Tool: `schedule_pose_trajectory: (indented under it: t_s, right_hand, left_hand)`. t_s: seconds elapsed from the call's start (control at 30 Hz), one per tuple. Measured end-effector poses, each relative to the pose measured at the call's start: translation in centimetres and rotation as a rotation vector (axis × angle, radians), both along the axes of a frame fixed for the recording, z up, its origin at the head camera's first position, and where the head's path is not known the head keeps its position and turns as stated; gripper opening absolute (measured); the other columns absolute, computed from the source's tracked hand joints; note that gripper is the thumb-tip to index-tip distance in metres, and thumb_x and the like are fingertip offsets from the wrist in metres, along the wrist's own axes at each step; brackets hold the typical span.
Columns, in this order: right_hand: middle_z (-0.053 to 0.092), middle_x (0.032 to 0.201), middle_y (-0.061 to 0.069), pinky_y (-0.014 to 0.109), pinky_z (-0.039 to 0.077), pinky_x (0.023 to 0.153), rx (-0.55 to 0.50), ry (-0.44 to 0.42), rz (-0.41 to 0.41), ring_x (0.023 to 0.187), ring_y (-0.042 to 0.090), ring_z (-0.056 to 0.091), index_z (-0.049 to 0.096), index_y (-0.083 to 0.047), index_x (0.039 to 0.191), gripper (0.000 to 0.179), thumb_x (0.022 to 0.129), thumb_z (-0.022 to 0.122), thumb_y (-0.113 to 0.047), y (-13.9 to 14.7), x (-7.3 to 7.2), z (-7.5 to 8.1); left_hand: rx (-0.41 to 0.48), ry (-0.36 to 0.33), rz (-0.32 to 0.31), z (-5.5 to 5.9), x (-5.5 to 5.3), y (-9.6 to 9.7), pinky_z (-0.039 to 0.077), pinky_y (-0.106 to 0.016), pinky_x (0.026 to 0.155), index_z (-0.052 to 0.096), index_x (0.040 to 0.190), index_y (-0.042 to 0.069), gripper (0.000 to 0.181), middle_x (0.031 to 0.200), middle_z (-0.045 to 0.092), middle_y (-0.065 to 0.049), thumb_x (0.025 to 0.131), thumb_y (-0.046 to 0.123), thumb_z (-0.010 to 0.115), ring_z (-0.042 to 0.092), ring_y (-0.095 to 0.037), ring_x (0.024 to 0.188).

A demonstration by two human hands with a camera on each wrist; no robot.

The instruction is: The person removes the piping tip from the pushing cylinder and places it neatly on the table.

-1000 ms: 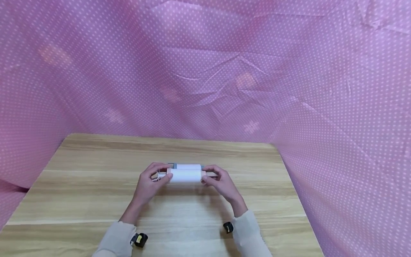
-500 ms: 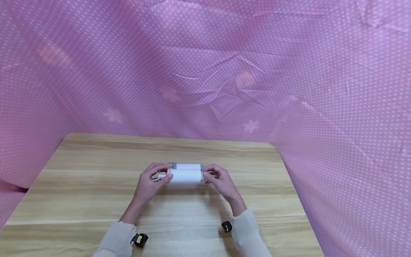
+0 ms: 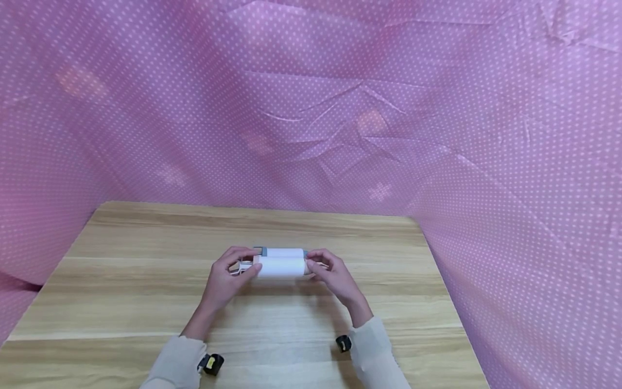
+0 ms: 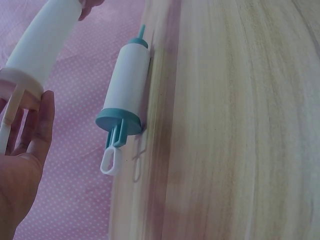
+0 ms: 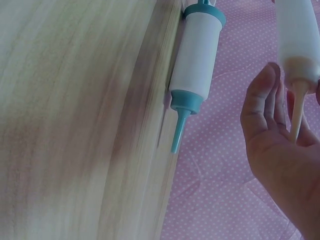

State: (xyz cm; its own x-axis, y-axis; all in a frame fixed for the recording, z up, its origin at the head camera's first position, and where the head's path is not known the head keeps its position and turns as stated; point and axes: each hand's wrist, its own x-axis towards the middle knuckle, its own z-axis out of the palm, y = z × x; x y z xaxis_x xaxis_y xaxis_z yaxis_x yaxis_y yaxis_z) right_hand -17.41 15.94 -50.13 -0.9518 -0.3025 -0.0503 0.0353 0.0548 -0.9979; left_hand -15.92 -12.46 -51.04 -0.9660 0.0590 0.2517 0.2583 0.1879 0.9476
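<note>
My left hand point(image 3: 224, 276) grips the beige collar at the plunger end of a white icing syringe point(image 3: 281, 266), held level above the table. The fingers of my right hand point(image 3: 338, 276) pinch its beige nozzle end. In the left wrist view, the beige collar point(image 4: 22, 86) sits between thumb and fingers; in the right wrist view, a thin beige nozzle point(image 5: 298, 107) points back toward the palm. Just beyond lies a second icing syringe point(image 3: 285, 252), white with teal ends, on the table. A white looped pull point(image 4: 110, 161) sticks out from its plunger end.
The wooden table point(image 3: 146, 302) stretches around both hands. Behind it and along its sides hangs a pink dotted cloth point(image 3: 311, 108). Black wrist cameras point(image 3: 213, 363) sit at the cuffs of the light sleeves point(image 3: 373, 346).
My right thumb and fingers have shifted slightly on the beige nozzle end, the thumb now higher than a second ago. The left hand and the teal-ended syringe stay put.
</note>
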Motion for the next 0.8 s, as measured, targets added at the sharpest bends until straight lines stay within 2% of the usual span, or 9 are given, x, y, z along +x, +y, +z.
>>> schedule_pose_trajectory:
  t_s: [0.17,0.3,0.43,0.53,0.6,0.7,0.77,0.8]
  right_hand:
    - [0.065,0.118,0.022,0.064,0.05,0.093,0.006,-0.007,0.041,0.096,0.031,0.069,0.059,0.008,0.129,0.037,0.105,0.059,-0.019,0.3,0.1,-0.5]
    - [0.062,0.122,0.029,0.061,0.053,0.09,0.001,0.009,0.063,0.093,0.025,0.07,0.057,0.011,0.13,0.039,0.103,0.061,-0.018,0.4,0.1,-0.8]
    - [0.063,0.123,0.021,0.063,0.054,0.087,-0.022,0.026,0.04,0.089,0.023,0.071,0.061,0.007,0.128,0.036,0.099,0.067,-0.013,0.3,0.1,-0.8]
    - [0.063,0.126,0.019,0.066,0.052,0.088,-0.033,0.032,0.019,0.093,0.034,0.071,0.062,0.006,0.125,0.034,0.097,0.07,-0.01,0.4,0.1,-0.8]
    - [0.062,0.127,0.02,0.065,0.053,0.088,-0.038,0.044,0.009,0.094,0.034,0.07,0.063,0.007,0.124,0.032,0.097,0.069,-0.009,0.4,0.1,-0.9]
    - [0.063,0.124,0.017,0.063,0.054,0.087,-0.052,0.064,-0.004,0.095,0.029,0.068,0.063,0.01,0.122,0.03,0.1,0.065,-0.011,0.4,0.1,-1.0]
    - [0.065,0.119,0.012,0.062,0.054,0.086,-0.062,0.077,-0.017,0.091,0.019,0.067,0.064,0.011,0.12,0.03,0.101,0.063,-0.011,0.4,0.1,-1.1]
    - [0.065,0.118,0.012,0.062,0.054,0.086,-0.067,0.079,-0.023,0.092,0.018,0.066,0.064,0.012,0.12,0.03,0.102,0.062,-0.012,0.4,0.2,-1.1]
  left_hand:
    - [0.005,0.014,0.004,-0.2,0.0,0.1,0.057,-0.025,0.082,0.073,0.12,0.008,0.032,0.12,0.063,-0.007,0.09,0.013,0.079,0.059,-0.021,0.107]
    - [0.009,0.013,0.008,-0.5,0.1,0.0,0.058,-0.025,0.081,0.073,0.118,0.008,0.03,0.117,0.063,-0.005,0.09,0.016,0.079,0.06,-0.018,0.104]
    - [0.007,0.025,0.012,-0.7,0.1,0.0,0.058,-0.026,0.08,0.074,0.117,0.011,0.029,0.118,0.063,-0.004,0.09,0.02,0.079,0.061,-0.017,0.104]
    - [0.015,0.03,0.008,-0.6,0.1,0.1,0.059,-0.027,0.08,0.074,0.117,0.014,0.028,0.118,0.063,-0.003,0.09,0.02,0.079,0.061,-0.018,0.105]
    - [0.021,0.028,0.007,-0.6,0.1,0.1,0.059,-0.027,0.08,0.074,0.117,0.014,0.028,0.118,0.063,-0.003,0.09,0.019,0.079,0.061,-0.019,0.105]
    - [0.027,0.023,0.011,-0.7,0.1,0.2,0.059,-0.027,0.08,0.074,0.117,0.013,0.028,0.117,0.063,-0.003,0.09,0.019,0.079,0.061,-0.019,0.104]
    - [0.025,0.025,0.014,-0.9,0.1,0.2,0.059,-0.026,0.08,0.074,0.117,0.013,0.027,0.117,0.063,-0.004,0.09,0.019,0.079,0.061,-0.019,0.104]
    - [0.023,0.025,0.016,-0.9,0.1,0.2,0.059,-0.026,0.08,0.074,0.117,0.013,0.028,0.117,0.063,-0.004,0.09,0.019,0.079,0.061,-0.019,0.104]
